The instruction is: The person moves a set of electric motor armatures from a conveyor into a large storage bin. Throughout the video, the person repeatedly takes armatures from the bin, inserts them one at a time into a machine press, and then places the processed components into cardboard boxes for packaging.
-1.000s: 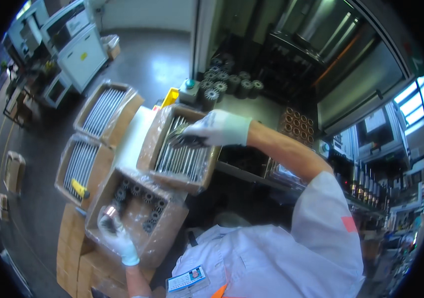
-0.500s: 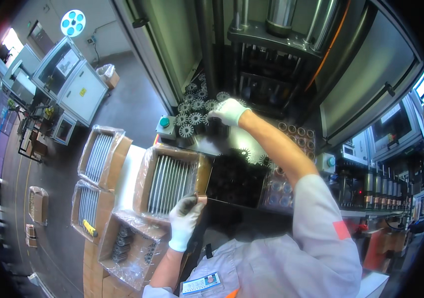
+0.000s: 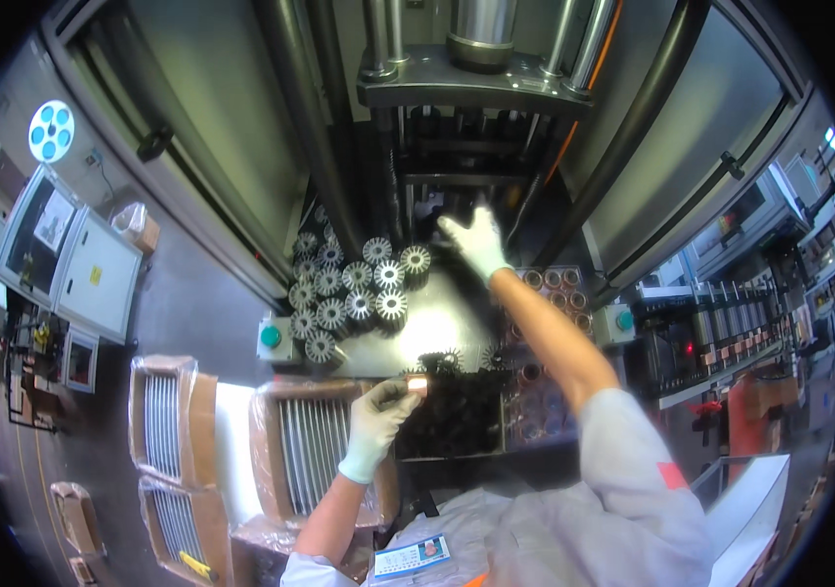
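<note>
A small copper-coloured ring (image 3: 417,384) sits at the fingertips of the person's gloved left hand (image 3: 375,426), pinched between thumb and fingers near the front edge of a metal worktop (image 3: 427,323). The gloved right hand (image 3: 476,245) reaches over the back of that worktop toward a press (image 3: 476,88), its fingers spread, with nothing seen in its grasp. The worktop is bare and shiny in the middle; stacks of slotted metal cores (image 3: 359,303) crowd its left side, and further copper-coloured rings stand in rows beside the right forearm. Left of the left hand, a plastic-lined cardboard box (image 3: 266,440) holds metal rods, with two smaller boxes of rods beyond it. Past them spreads a grey floor (image 3: 178,303), where a white cabinet (image 3: 94,274) stands. The press's inside is dark, so whether the right fingertips touch anything there cannot be told. The dark patch (image 3: 452,421) right of the left hand shows few details, the left forearm covers part of the rod box, and the lower edge cuts off the person's clothing.
</note>
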`<state>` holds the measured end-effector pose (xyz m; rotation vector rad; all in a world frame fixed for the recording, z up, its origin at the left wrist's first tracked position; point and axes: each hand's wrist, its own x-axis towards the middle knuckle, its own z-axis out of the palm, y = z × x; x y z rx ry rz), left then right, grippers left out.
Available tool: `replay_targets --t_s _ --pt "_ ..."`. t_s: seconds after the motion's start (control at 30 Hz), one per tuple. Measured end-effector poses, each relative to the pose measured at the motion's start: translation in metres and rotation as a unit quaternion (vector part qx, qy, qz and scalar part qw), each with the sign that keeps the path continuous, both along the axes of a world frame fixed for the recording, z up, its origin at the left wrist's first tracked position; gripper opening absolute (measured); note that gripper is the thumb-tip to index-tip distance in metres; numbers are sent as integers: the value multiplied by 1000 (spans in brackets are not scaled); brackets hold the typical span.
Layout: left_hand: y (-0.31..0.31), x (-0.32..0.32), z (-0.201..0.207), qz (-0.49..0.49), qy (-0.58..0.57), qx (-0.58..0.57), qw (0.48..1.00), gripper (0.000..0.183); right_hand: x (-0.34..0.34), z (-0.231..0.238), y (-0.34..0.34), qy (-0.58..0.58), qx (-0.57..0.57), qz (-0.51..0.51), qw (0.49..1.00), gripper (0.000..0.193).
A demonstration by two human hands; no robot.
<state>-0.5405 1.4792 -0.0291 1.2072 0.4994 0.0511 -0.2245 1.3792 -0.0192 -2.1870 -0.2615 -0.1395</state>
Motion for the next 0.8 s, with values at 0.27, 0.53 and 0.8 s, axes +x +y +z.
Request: replay_targets --t_s 0.27,0.53,0.8 --pt "23 49 -22 -30 -13 118 992 27 39 -13 29 -65 172 -22 983 64" --pt "26 126 2 -27 -140 496 856 14 30 62 14 86 106 66 988 58" --pt "24 238 -3 18 -159 618 770 16 23 21 -28 99 69 237 964 66"
